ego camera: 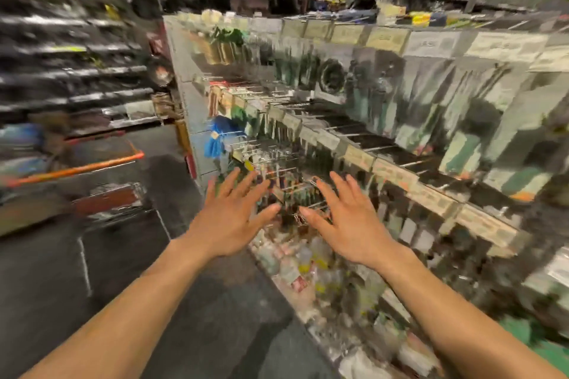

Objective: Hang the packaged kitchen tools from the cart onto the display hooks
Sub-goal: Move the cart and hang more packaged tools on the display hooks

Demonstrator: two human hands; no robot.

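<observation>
I am holding my left hand [229, 220] and right hand [349, 226] out empty, fingers spread, near the blurred metal display hooks [274, 160], the orange-railed cart [92, 165] of packages standing left.

Both bare arms reach forward, left grip [229, 218] and right grip [351, 221] empty (fingers spread, palms down).
</observation>
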